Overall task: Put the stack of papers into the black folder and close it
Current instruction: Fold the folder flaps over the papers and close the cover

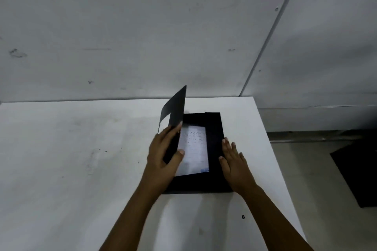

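The black folder (213, 126) lies on the white table, right of centre. Inside it rests the stack of papers (194, 149), white with faint printed lines, partly framed by the folder's black flaps. My left hand (163, 155) grips the folder's cover (175, 108) at its lower edge, and the cover stands nearly upright, bending slightly over the left side. My right hand (234, 161) lies flat with fingers spread on the folder's right flap, pressing it down.
The white table (71, 159) stretches far to the left and ends close to the folder's right side. A grey wall (142, 26) rises right behind the table. A dark mat (357, 175) lies on the floor to the right.
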